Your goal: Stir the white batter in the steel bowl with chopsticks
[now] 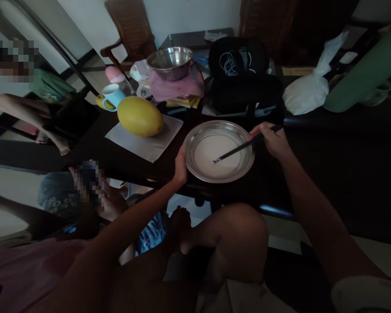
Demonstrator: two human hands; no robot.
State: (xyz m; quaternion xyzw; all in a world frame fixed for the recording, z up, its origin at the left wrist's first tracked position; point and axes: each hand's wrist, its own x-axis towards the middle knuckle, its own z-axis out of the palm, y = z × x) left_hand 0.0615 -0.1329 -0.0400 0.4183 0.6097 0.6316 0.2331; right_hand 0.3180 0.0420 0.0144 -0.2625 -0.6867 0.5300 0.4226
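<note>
A wide metal bowl [192, 168] stands near the front edge of the dark table, with a creamy white liquid [211, 150] inside. My left hand [181, 167] grips the bowl's left rim; some of its fingers are hidden against the side. Black chopsticks [239, 148] are held in my right hand [271, 135], its fingers closed around their upper part. They slant over the right rim, and their whitened tips reach into the liquid.
A yellow melon [139, 116] lies on a pale cloth [135, 145] left of the bowl. Behind are a blue mug [114, 94], another metal bowl [171, 63], a black case [241, 87] and a tied plastic bag [306, 93]. Other people sit at the left.
</note>
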